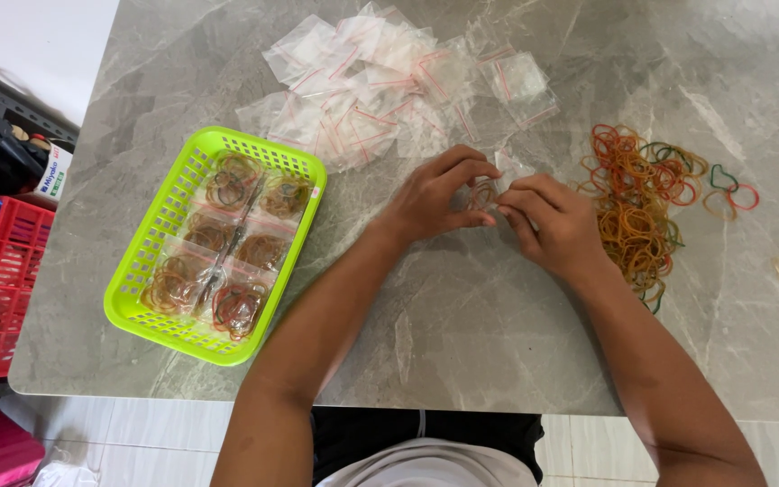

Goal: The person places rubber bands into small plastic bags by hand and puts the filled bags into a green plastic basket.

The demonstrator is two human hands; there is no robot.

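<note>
Grey marble table (462,307); green basket (160,261) of filled bags at left, loose rubber bands (637,203) at right. Left hand (430,194) and right hand (556,221) both pinched on one small clear bag (489,185) of bands. Likely light, limp, slippery; best gripped at edges.

Both hands (498,203) on banded bag (483,192)

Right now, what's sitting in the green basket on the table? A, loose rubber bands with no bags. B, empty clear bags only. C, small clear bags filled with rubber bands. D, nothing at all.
C: the green basket holds small clear bags filled with rubber bands lying in rows, while the empty bags lie in a heap on the table beyond it and the loose rubber bands are piled to the right of the hands.
</note>
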